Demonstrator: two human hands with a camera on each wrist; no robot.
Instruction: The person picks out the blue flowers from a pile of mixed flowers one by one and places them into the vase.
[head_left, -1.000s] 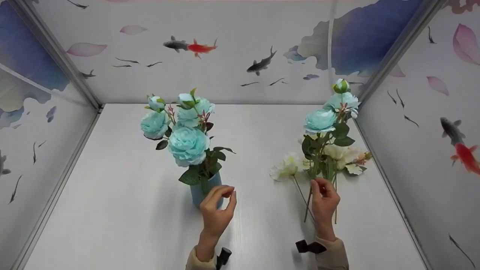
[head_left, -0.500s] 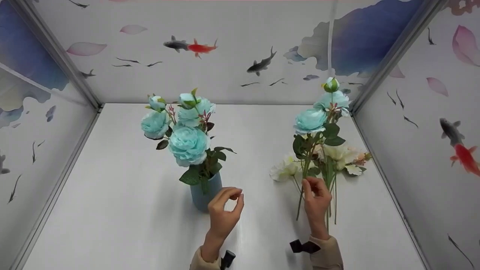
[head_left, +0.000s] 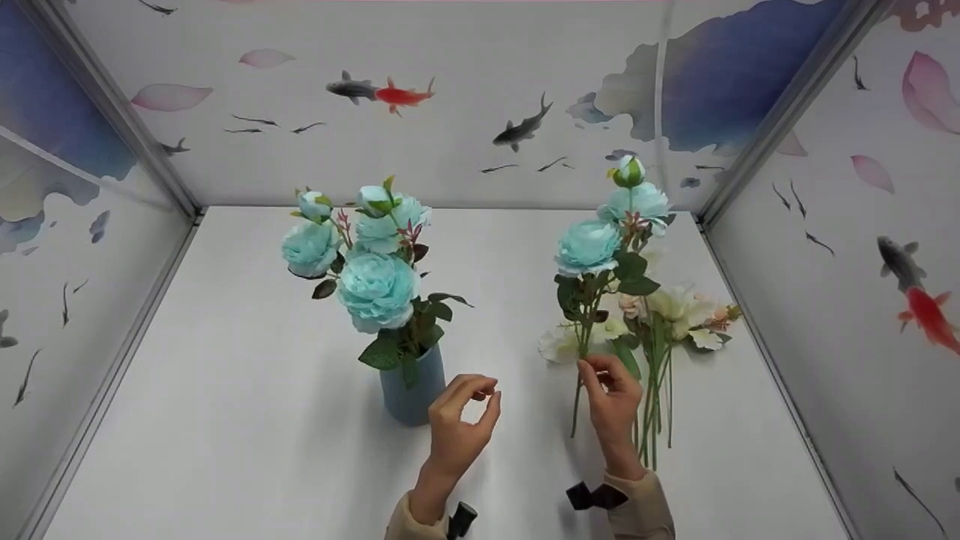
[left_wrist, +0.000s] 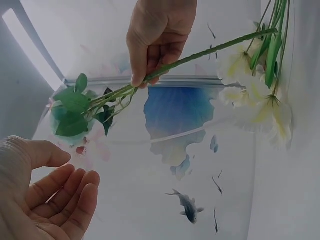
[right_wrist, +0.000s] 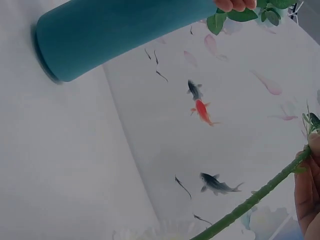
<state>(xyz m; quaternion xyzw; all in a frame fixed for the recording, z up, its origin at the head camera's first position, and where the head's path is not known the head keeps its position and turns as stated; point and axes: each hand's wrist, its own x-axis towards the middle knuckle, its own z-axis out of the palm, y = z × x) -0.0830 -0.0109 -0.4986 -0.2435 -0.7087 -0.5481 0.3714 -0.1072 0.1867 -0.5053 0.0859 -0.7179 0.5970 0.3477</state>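
My right hand (head_left: 615, 409) pinches the green stem of a light-blue artificial rose (head_left: 589, 247) between thumb and fingers. The rose stands upright, its bare stem end hanging below the hand; the left wrist view shows this stem (left_wrist: 210, 51) from the side. A blue vase (head_left: 411, 394) stands left of centre and holds light-blue roses (head_left: 377, 291) with dark leaves. Just right of the vase, my left hand (head_left: 461, 435) has loosely bent fingers, thumb and fingertips slightly apart, with nothing between them. In the right wrist view the vase (right_wrist: 120, 37) lies across the top.
Cream and peach flowers (head_left: 679, 307) with long green stems (head_left: 652, 390) lie on the white table (head_left: 225, 420) at the right, partly behind the right hand. Printed walls (head_left: 450, 45) with fish and petals enclose the table at the back and both sides.
My right hand has carried the blue rose leftward, away from the cream flowers and toward the vase. My left hand has drifted a little right, off the vase's front.
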